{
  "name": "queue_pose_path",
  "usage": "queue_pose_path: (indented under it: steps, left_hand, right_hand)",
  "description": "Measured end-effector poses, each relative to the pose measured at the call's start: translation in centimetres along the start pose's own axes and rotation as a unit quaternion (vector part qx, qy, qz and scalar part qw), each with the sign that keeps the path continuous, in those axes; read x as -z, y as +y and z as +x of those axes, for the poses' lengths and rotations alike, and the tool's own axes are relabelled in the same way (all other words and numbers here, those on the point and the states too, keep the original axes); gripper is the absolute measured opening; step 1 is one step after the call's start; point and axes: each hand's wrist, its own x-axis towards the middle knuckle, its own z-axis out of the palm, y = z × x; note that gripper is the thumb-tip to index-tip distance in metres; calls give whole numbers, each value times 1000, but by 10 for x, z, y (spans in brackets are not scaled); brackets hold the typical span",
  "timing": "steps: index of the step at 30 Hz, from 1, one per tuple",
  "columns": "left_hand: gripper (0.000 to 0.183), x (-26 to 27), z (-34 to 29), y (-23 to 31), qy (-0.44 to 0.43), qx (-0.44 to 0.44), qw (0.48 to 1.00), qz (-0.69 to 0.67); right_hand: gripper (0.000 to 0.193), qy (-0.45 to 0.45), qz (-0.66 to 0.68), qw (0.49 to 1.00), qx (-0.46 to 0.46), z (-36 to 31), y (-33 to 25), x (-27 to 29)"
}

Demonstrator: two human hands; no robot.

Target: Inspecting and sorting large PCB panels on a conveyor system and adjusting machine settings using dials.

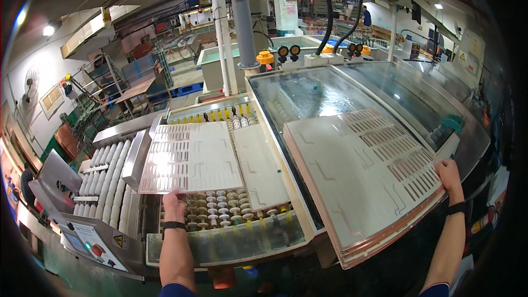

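Note:
My left hand (174, 207) is closed on the near edge of a thin whitish panel (212, 157) with rows of copper-coloured slots. That panel lies over the rollers (220, 209) of an open conveyor bed, its left side reaching the metal machine housing. A second pale panel (264, 181) rests flat on the rollers just right of it. My right hand (450, 176) is closed at the right corner of a stack of similar copper-edged panels (352, 181). How many panels its fingers grip is hidden. The stack sits on the clear machine cover.
A metal roller unit (104, 179) with a control panel (91, 246) stands at the left. Clear covers (308, 91) extend behind the stack, with gauges (289, 51) and black hoses (328, 16) beyond. A grey pipe (242, 22) rises centrally. Far back stands a person (367, 16).

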Motion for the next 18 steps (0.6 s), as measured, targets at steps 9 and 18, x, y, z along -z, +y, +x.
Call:
queue_pose_path:
  steps: [9,18]
  left_hand:
    - [13,52,59,-33,87,92,987,104]
    - [30,67,72,-51,122,149,981,-3]
  right_hand:
    - [38,2,31,999,13,7,5,-9]
    - [39,8,12,1000,12,5,11,-13]
